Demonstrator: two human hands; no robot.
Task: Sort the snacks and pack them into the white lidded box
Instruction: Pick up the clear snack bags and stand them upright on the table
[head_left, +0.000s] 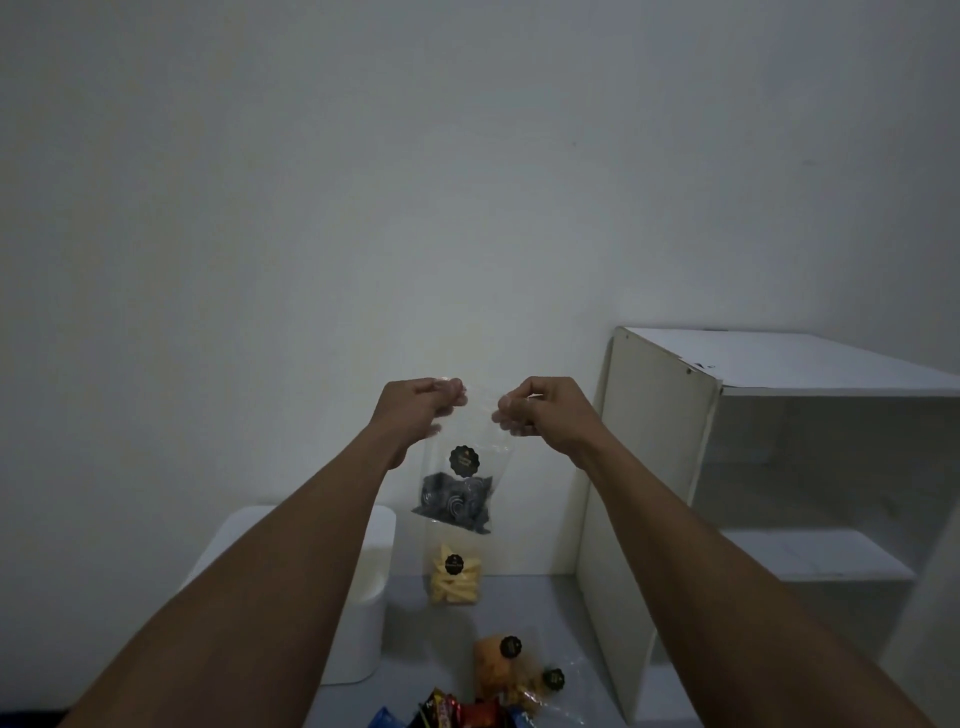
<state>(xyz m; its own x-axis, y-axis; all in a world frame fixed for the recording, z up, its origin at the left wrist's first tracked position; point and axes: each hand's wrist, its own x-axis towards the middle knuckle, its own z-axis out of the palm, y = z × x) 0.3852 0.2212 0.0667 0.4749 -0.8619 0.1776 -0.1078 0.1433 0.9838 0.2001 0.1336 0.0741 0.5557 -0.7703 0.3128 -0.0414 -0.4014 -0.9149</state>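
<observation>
I hold a clear bag of dark swirl cookies (457, 501) up in front of the wall, its black round sticker facing me. My left hand (421, 408) pinches the bag's top left corner and my right hand (535, 410) pinches the top right corner. Below it a clear bag of pale yellow snacks (454, 577) stands on the table. The white lidded box (363, 597) sits to the left, partly hidden by my left forearm, lid on. Two bags of orange-brown snacks (506, 667) lie nearer me, with several colourful wrapped snacks (457, 714) at the bottom edge.
A white open shelf unit (675, 467) stands on the right, its side panel close to my right forearm. A plain white wall fills the background. The grey table surface (415, 649) carries the snacks.
</observation>
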